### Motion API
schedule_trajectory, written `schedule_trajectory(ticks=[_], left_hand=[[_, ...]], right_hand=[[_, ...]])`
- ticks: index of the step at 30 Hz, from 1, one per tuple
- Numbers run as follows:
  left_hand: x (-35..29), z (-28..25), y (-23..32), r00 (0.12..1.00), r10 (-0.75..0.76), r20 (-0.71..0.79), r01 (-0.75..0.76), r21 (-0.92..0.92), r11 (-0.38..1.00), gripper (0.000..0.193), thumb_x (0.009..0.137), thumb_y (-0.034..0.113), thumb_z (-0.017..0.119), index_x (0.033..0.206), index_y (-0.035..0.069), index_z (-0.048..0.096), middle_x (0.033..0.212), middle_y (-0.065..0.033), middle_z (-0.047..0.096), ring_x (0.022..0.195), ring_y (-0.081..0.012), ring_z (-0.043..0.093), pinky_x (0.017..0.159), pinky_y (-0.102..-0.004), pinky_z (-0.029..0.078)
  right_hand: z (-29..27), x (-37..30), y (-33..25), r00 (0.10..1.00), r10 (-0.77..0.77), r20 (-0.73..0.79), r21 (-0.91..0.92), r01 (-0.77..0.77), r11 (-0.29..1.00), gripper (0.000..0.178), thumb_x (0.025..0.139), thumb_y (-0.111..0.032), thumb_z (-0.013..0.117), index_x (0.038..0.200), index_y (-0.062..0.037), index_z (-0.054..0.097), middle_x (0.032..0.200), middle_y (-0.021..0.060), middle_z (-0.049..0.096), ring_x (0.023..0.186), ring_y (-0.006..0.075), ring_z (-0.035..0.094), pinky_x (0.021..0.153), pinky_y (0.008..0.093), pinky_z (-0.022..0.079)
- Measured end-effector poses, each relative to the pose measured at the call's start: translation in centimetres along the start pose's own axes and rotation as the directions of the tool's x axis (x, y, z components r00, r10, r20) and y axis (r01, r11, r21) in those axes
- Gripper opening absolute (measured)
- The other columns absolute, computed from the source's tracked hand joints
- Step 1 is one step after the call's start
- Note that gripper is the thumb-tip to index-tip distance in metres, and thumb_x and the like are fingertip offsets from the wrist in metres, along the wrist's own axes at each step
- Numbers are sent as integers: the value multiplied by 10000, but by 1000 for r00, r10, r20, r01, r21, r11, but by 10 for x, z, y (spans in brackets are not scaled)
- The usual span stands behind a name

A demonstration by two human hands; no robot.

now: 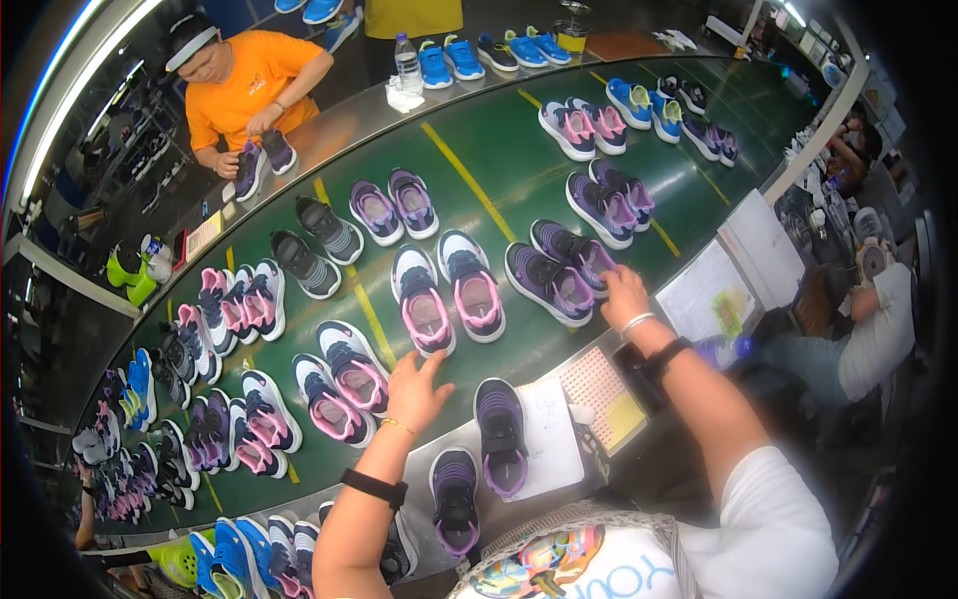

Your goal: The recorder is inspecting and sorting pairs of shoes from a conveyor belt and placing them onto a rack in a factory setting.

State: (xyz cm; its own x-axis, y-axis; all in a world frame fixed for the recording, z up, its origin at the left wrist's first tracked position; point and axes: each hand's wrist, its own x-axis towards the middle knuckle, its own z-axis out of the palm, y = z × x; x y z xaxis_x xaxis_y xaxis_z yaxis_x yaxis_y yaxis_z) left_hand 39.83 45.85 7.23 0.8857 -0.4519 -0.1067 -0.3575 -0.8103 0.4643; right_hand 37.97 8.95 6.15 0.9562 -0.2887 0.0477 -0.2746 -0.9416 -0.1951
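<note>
We seem to be arranging pairs: a purple-lined shoe (571, 252) lies at our half-curled right hand (627, 302), grip unclear; a pink-lined shoe (421, 290) just ahead of our loosely spread, empty left hand (414, 391). Moving either calls for pinching its heel.

Shoes (414, 268) on belt (479, 150); bottle (407, 68) behind it.

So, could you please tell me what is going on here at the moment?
A person is reaching over a green work surface lined with pairs of shoes. The left hand, fingers spread, is at the heel of a navy-and-white shoe with pink lining. The right hand is at the heel of a black-and-purple shoe; its grip is unclear. Across from them, a co-worker in orange is handling dark purple shoes.
</note>
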Motion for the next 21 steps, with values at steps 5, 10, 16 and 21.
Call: schedule_trajectory(ticks=[5,10,16,21], left_hand=[[64,39,40,984,-180,15,171,237,956,686,605,397,737,1221,255,472,1210,-235,426,1134,-381,407,992,-482,253],[115,55,38,873,-419,250,363,241,900,638,535,483,758,1098,251,568,1105,-136,512,1080,-291,471,887,-421,344],[59,13,17,986,-137,93,153,-188,970,537,560,431,742,999,146,623,942,-125,567,964,-275,526,797,-434,381],[-130,-77,9,961,-44,-273,-42,-303,952,448,572,378,756,903,146,562,823,-48,468,852,-240,491,769,-379,338]], right_hand=[[17,29,-5,872,-223,435,-184,328,927,551,548,-281,766,1057,-239,559,1245,157,387,1220,332,285,973,540,219],[33,41,15,889,-239,390,-60,283,957,503,466,-335,812,909,-234,595,1036,87,440,1080,303,379,912,531,265],[29,68,24,875,-223,430,107,195,975,641,555,-403,774,1038,-22,593,963,151,598,886,289,578,811,348,431],[-35,33,-37,845,-177,504,480,-105,871,570,678,-364,710,1074,10,541,918,61,605,841,148,558,770,283,430]])
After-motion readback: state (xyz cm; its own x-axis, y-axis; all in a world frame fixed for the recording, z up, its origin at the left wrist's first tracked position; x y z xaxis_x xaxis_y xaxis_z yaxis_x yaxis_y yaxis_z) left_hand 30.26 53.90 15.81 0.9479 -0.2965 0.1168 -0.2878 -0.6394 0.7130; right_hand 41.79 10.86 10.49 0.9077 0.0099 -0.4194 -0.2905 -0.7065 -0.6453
